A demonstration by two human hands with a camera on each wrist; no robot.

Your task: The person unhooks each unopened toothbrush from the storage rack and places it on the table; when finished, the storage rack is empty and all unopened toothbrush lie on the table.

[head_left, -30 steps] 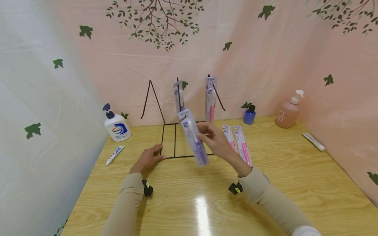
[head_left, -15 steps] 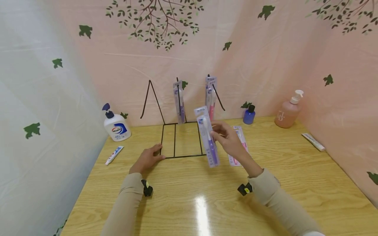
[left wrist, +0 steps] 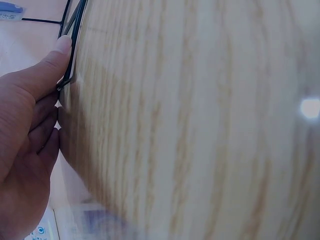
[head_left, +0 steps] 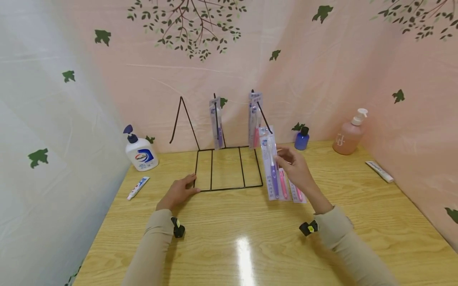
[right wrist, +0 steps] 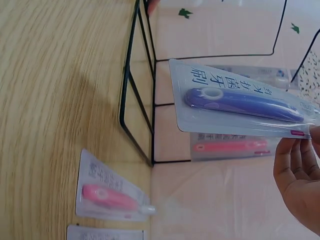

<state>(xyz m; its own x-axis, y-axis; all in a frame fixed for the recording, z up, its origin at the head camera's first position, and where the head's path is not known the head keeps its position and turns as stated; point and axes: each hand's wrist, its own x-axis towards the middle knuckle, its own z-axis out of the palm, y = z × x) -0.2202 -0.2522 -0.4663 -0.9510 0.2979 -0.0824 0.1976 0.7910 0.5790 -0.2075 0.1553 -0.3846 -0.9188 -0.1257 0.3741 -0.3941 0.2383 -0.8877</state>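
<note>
My right hand [head_left: 298, 169] pinches the edge of a purple toothbrush in its clear blister pack [head_left: 273, 178], held upright over the table at the right of a black wire rack [head_left: 229, 189]. In the right wrist view its purple handle [right wrist: 245, 106] points toward the rack. My left hand [head_left: 177, 193] grips the rack's front left corner, thumb [left wrist: 60, 50] along the wire. On the rack's middle hook hangs a packaged purple toothbrush [head_left: 220, 137]; the right hook carries packs with a pink toothbrush [head_left: 256, 137] in front. Packaged pink toothbrushes [right wrist: 110, 196] lie on the table, partly hidden in the head view.
A white pump bottle [head_left: 142, 159] and a toothpaste tube [head_left: 138, 188] are at the left. To the right stand a blue bottle [head_left: 302, 141] and a pink pump bottle [head_left: 348, 139], with another tube [head_left: 379, 171] near the table's right edge. The rack's left hook [head_left: 175, 121] holds nothing.
My right hand has carried the purple toothbrush pack rightward, from in front of the rack to beyond its right side. My left hand has stayed on the rack's corner.
</note>
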